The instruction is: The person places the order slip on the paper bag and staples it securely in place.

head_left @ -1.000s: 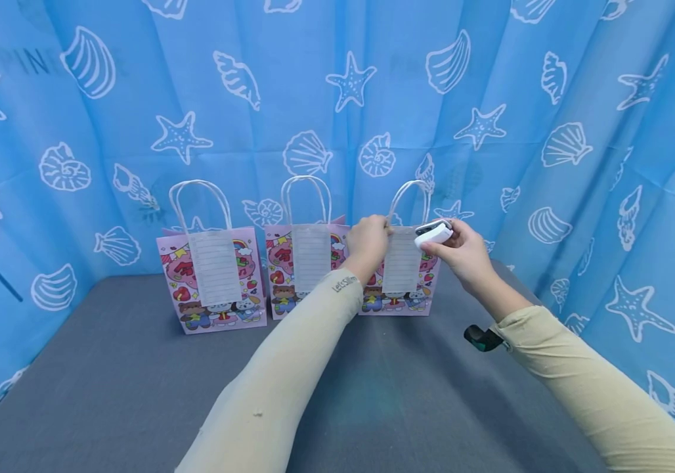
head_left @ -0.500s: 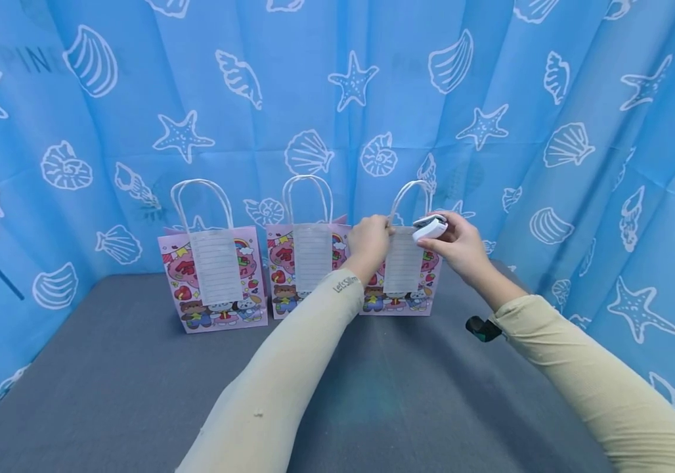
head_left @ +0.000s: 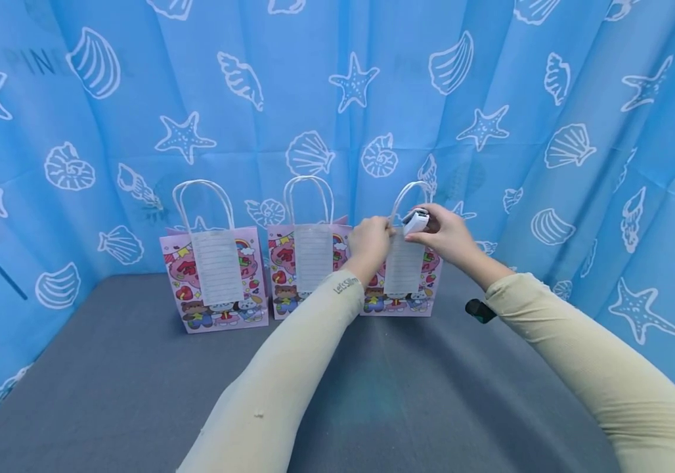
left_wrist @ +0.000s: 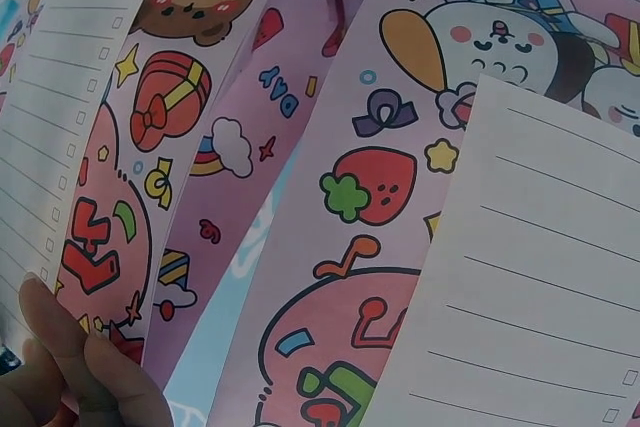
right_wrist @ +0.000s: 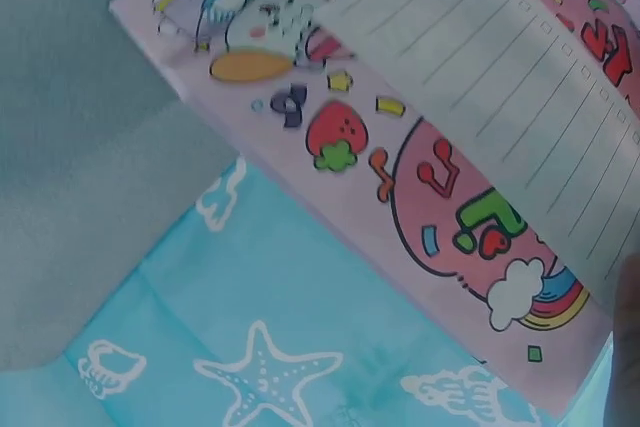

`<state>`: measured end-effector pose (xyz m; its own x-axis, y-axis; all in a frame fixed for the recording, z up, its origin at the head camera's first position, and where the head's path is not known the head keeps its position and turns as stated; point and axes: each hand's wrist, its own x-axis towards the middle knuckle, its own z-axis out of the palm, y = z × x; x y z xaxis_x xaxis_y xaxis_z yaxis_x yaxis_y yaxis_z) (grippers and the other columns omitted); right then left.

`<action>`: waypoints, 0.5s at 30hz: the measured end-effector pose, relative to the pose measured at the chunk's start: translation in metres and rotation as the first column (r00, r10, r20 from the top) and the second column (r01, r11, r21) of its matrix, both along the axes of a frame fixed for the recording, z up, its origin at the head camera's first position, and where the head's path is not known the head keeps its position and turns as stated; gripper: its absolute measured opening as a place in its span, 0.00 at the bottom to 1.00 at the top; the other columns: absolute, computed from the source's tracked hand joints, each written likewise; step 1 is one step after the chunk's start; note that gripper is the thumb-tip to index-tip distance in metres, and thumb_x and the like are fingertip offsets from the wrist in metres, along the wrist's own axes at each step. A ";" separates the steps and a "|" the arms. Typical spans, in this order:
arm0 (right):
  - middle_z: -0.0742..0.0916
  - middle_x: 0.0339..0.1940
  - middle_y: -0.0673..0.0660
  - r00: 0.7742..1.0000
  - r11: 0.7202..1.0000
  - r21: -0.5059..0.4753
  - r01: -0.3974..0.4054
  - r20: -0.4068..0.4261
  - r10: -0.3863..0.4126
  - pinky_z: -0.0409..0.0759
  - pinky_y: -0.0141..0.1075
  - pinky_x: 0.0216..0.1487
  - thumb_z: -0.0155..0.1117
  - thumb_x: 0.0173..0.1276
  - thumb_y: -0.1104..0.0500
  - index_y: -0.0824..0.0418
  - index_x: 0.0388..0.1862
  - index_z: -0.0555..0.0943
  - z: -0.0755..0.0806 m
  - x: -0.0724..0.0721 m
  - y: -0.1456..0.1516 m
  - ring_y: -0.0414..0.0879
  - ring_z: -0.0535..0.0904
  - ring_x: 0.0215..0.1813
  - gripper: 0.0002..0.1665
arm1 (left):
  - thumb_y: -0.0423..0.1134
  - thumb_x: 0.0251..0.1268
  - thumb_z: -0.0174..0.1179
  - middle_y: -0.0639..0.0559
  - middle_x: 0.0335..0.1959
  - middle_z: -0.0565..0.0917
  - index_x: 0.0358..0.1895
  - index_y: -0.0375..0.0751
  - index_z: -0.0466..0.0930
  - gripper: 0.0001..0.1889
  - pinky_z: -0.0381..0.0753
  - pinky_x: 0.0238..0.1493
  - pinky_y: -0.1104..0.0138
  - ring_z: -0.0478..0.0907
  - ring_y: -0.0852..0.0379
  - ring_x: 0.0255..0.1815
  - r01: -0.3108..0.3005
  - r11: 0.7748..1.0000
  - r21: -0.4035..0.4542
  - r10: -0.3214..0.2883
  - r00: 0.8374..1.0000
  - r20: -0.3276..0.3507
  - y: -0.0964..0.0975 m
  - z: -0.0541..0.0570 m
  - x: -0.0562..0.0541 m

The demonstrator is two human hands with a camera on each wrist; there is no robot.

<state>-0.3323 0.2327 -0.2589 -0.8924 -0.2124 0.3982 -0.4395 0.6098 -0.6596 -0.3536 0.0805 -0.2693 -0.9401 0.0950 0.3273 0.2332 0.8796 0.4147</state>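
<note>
In the head view, my left hand [head_left: 368, 243] pinches the top of a lined paper strip [head_left: 402, 268] against the rightmost pink cartoon gift bag [head_left: 430, 289]. My right hand [head_left: 451, 238] grips a small white stapler [head_left: 414, 223], held at that strip's top edge just right of my left fingers. The left wrist view shows my thumb and fingers [left_wrist: 85, 372] at the end of the strip [left_wrist: 55, 137] with its small check boxes. In the right wrist view the strip [right_wrist: 500, 87] lies on the bag's front [right_wrist: 300, 167]; only a blurred edge of my hand shows and the stapler is out of frame.
Two matching bags stand to the left, a middle bag [head_left: 282, 256] partly behind my left forearm and a left bag [head_left: 257, 276]. Each bears a lined strip and white rope handles [head_left: 201, 184]. All stand on a grey cloth-covered table [head_left: 136, 387] before a blue shell-print curtain [head_left: 314, 85].
My right hand has brought the stapler leftward to the strip's top edge, turning it on the way. My left hand has stayed in place on the strip.
</note>
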 end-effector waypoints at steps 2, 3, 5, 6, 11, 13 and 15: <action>0.80 0.53 0.70 1.000 0.999 0.047 -0.001 0.016 0.000 0.79 0.47 0.50 0.69 0.64 0.64 0.71 0.63 0.69 0.002 -0.003 -0.001 0.60 0.80 0.53 0.31 | 0.50 0.69 0.57 0.57 0.40 0.87 0.48 0.52 0.86 0.13 0.76 0.31 0.69 0.82 0.58 0.35 -0.005 1.000 -0.006 0.005 1.000 0.001 0.000 0.000 0.000; 0.80 0.53 0.70 1.000 0.998 0.066 -0.005 0.026 0.003 0.79 0.49 0.50 0.69 0.64 0.64 0.71 0.63 0.69 0.002 -0.004 -0.001 0.61 0.80 0.53 0.31 | 0.51 0.69 0.57 0.57 0.40 0.87 0.48 0.52 0.86 0.13 0.76 0.31 0.68 0.82 0.58 0.35 -0.004 1.000 -0.007 0.004 1.000 0.001 0.001 -0.001 -0.001; 0.80 0.53 0.70 0.999 0.996 0.092 -0.021 0.045 0.017 0.78 0.51 0.51 0.69 0.65 0.64 0.72 0.63 0.69 0.003 -0.007 -0.001 0.61 0.80 0.53 0.31 | 0.51 0.69 0.57 0.57 0.40 0.87 0.48 0.53 0.86 0.13 0.76 0.31 0.68 0.83 0.58 0.35 -0.005 1.000 -0.013 0.005 1.000 -0.001 0.001 -0.001 -0.001; 0.80 0.53 0.71 0.998 0.994 0.104 -0.030 0.056 0.024 0.78 0.51 0.51 0.69 0.65 0.63 0.72 0.63 0.69 0.004 -0.008 -0.001 0.62 0.80 0.53 0.31 | 0.51 0.69 0.57 0.57 0.40 0.87 0.48 0.53 0.86 0.13 0.76 0.30 0.69 0.82 0.58 0.35 -0.005 1.000 -0.015 0.005 1.000 0.000 0.002 -0.001 0.000; 0.79 0.54 0.71 0.994 0.987 0.145 -0.070 0.098 0.056 0.76 0.52 0.55 0.68 0.66 0.63 0.73 0.64 0.68 0.009 -0.010 -0.002 0.63 0.77 0.57 0.31 | 0.51 0.70 0.57 0.57 0.40 0.87 0.49 0.53 0.85 0.13 0.74 0.28 0.71 0.82 0.59 0.33 0.000 1.000 -0.015 0.000 1.000 0.011 0.001 0.000 0.001; 0.79 0.54 0.71 0.991 0.983 0.163 -0.088 0.115 0.069 0.76 0.52 0.55 0.68 0.66 0.62 0.73 0.63 0.68 0.011 -0.010 -0.003 0.62 0.77 0.57 0.31 | 0.50 0.71 0.55 0.58 0.40 0.87 0.50 0.53 0.85 0.13 0.74 0.28 0.71 0.81 0.59 0.33 0.002 1.000 -0.015 -0.002 1.000 0.017 0.001 0.001 0.002; 0.79 0.53 0.71 0.987 0.979 0.176 -0.107 0.135 0.083 0.76 0.52 0.54 0.68 0.66 0.62 0.73 0.63 0.67 0.014 -0.011 -0.004 0.62 0.77 0.56 0.31 | 0.50 0.71 0.55 0.58 0.41 0.87 0.50 0.53 0.85 0.13 0.75 0.29 0.71 0.82 0.59 0.34 0.001 1.000 -0.013 -0.001 1.000 0.014 0.000 0.002 0.002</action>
